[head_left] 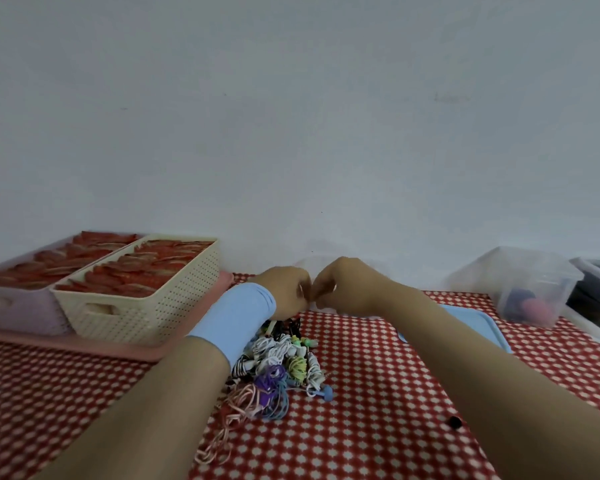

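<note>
- The left hand (284,289) and the right hand (343,285) are raised just above the table, with their curled fingertips meeting at the middle of the view
- Both hands have thumb and fingers drawn in tight, as in a pinch; whatever may sit between the tips is too small and blurred to make out, so I cannot tell if either one holds anything
- A light blue wristband (236,317) wraps the left forearm just behind the hand
- The pile of coiled earphone cords (284,358) lies on the red and white patterned tablecloth (361,410), directly below and nearer than the hands, between the two forearms
- The pile mixes white, black, purple, yellow-green and blue coils; a loose pink cord (222,441) trails from its near edge toward the left forearm
- Dark and white strands at the far end of the pile reach up close under the left hand; contact there is unclear
- To the left, a cream perforated basket (142,313) and a lilac basket (18,310) stand side by side on a pink tray (118,348), both filled with flat red pieces
- A light blue tray (475,323) lies beyond the right forearm, partly hidden by it
- A clear plastic box (520,285) stands at the far right by the wall (291,116)
- A small black object (455,422) lies on the cloth beside the right forearm
</note>
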`<state>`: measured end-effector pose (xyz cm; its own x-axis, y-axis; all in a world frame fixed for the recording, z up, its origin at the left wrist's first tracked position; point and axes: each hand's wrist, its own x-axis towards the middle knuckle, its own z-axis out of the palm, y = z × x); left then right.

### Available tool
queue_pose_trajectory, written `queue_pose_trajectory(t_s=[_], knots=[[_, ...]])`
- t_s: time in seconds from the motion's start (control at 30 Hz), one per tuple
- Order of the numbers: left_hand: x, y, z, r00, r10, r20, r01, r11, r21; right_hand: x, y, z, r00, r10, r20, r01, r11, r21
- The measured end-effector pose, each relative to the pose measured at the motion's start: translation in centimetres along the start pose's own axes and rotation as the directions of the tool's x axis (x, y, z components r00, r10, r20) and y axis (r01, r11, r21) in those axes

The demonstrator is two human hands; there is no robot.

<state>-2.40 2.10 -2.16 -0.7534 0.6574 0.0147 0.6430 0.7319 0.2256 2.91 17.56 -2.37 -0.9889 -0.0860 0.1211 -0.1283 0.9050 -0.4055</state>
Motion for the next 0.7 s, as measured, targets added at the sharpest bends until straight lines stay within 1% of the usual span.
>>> queue_pose_trajectory(t_s=[0.1, 0.17, 0.27, 0.4, 0.47, 0.53, 0.63, 0.7], knots=[[-2.3, -0.7, 0.0, 0.996, -0.002, 0.087, 0.000, 1.000, 0.017, -0.6, -1.2, 1.6, 0.996, 0.021, 0.092, -0.022, 1.000, 0.003], [-3.4, -1.6, 0.2, 0.995, -0.014, 0.098, 0.018, 0.999, -0.041, -1.1, -1.7, 2.7, 0.991, 0.018, 0.130, -0.022, 0.999, 0.030], [-4.6, -2.8, 0.4, 0.996, -0.018, 0.090, 0.027, 0.994, -0.109, -1.7, -2.3, 4.0, 0.989, 0.015, 0.145, -0.025, 0.998, 0.066], [-5.5, -3.4, 0.2, 0.997, 0.009, 0.072, 0.002, 0.989, -0.150, -2.1, -2.8, 4.5, 0.977, 0.019, 0.213, -0.017, 1.000, -0.008], [-5.9, -3.5, 0.0, 0.996, 0.008, 0.087, 0.005, 0.989, -0.149, -2.2, -2.9, 4.5, 0.982, 0.023, 0.189, -0.021, 1.000, -0.011], [-6.3, -3.5, -0.2, 0.994, 0.000, 0.105, 0.015, 0.990, -0.142, -2.3, -2.8, 4.4, 0.989, 0.045, 0.139, -0.050, 0.998, 0.035], [-6.7, -3.4, -0.5, 0.995, -0.016, 0.095, 0.028, 0.992, -0.123, -2.6, -2.4, 3.9, 0.995, 0.080, 0.056, -0.089, 0.979, 0.185], [-6.8, -3.3, -0.4, 0.997, -0.031, 0.074, 0.041, 0.991, -0.128, -3.0, -2.3, 3.4, 0.996, 0.087, 0.004, -0.084, 0.947, 0.309]])
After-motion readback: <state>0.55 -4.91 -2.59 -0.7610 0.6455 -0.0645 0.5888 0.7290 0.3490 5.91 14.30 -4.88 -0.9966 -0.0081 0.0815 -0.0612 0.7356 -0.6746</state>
